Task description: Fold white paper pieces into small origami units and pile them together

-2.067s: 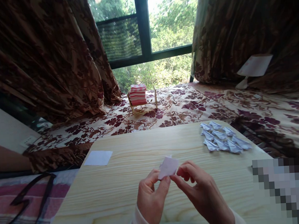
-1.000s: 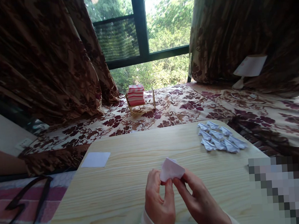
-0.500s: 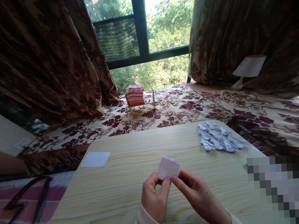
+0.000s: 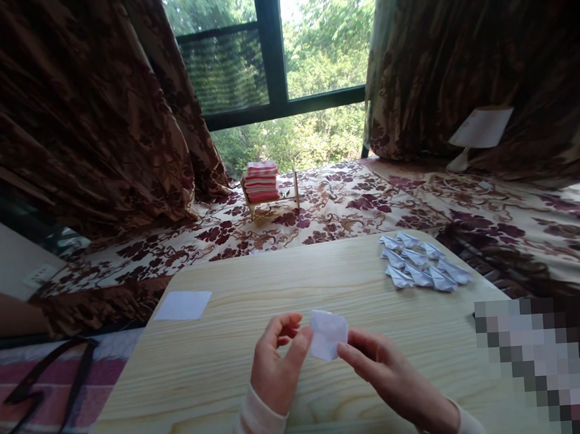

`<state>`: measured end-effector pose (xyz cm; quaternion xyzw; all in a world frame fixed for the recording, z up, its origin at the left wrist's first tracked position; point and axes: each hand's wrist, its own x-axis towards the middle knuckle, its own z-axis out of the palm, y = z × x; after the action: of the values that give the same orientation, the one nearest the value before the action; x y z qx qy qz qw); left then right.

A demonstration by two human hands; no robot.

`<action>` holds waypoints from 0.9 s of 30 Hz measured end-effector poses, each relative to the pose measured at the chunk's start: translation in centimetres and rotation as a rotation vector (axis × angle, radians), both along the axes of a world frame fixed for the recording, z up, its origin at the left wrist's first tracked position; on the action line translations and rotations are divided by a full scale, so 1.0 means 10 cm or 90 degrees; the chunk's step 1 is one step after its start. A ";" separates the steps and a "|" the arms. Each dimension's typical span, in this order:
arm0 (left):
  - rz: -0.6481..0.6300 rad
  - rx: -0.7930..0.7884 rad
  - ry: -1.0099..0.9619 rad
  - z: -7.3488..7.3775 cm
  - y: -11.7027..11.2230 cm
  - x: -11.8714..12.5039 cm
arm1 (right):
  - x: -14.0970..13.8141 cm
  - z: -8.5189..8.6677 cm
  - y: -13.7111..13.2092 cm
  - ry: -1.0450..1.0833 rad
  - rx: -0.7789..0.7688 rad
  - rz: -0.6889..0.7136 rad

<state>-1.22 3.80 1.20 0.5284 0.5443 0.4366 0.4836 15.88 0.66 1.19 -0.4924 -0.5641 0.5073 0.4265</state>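
A small folded square of white paper [image 4: 329, 334] is held up above the table, a little right of the middle. My right hand [image 4: 385, 362] pinches its right edge between thumb and fingers. At the left edge, my left hand [image 4: 279, 355] has its thumb at the paper while its fingers curl apart from it with a gap between. To the far left lies a flat white sheet of paper [image 4: 183, 305]. Toward the back right corner sits a cluster of several folded white paper pieces [image 4: 418, 261], set close together with pointed tips.
The pale wooden table [image 4: 221, 378] has rounded back corners. Behind it, a flower-patterned cloth [image 4: 329, 208] covers a ledge holding a small rack with pink striped folded cloths [image 4: 262, 181] and a white lamp [image 4: 481, 128]. A blurred patch covers the lower right.
My left hand has loosened and shifted left, its fingers parting from the paper. The paper has turned and dropped slightly, with my right hand now at its right edge.
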 end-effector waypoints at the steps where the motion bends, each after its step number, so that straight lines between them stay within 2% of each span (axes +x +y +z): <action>1: -0.029 -0.020 -0.031 0.01 0.00 0.03 | 0.00 0.00 0.00 -0.001 -0.002 -0.001; 4: -0.099 -0.071 -0.133 0.02 -0.02 0.14 | -0.02 -0.02 -0.01 -0.003 -0.003 -0.014; 11: -0.084 -0.073 -0.171 -0.01 -0.09 0.21 | -0.06 -0.03 -0.05 0.047 0.021 0.011; 16: 0.025 -0.075 -0.230 0.08 -0.05 0.22 | -0.09 -0.04 -0.10 -0.024 0.034 -0.023; 18: 0.035 -0.056 -0.236 0.13 -0.06 0.22 | -0.09 -0.05 -0.11 -0.052 0.053 -0.009; 21: 0.025 -0.039 -0.224 0.18 -0.09 0.21 | -0.04 -0.03 -0.13 -0.133 0.128 -0.010; 25: 0.018 -0.028 -0.219 0.22 -0.12 0.18 | 0.07 0.06 -0.15 -0.206 0.293 -0.153; 27: -0.003 -0.026 -0.220 0.24 -0.14 0.17 | 0.09 0.11 -0.15 -0.204 0.350 -0.192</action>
<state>0.51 2.40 3.63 0.4363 0.4607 0.5088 0.5818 16.83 -0.82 2.29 -0.5104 -0.6604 0.1840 0.5192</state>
